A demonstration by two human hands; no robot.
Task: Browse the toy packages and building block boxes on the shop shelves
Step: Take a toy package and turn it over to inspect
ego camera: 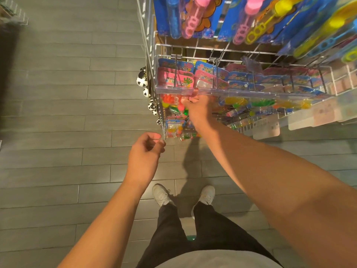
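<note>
Right hand (197, 109) pinches a pink carded toy packet (202, 85) on the white wire rack (166, 48); left hand (146, 151) hangs loosely curled, empty; tugging could unhook neighbouring packets.

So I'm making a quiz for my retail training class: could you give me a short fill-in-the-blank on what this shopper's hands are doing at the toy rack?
1. The right hand reaches in just under the clear plastic price rail of the white ____ rack.
2. The left hand, fingers loosely curled, holds ____.
3. The long bubble wands on blue cards hang ____ the pink-topped packets.
4. The floor is laid with grey ____.

Missing words: wire; nothing; above; planks
</note>
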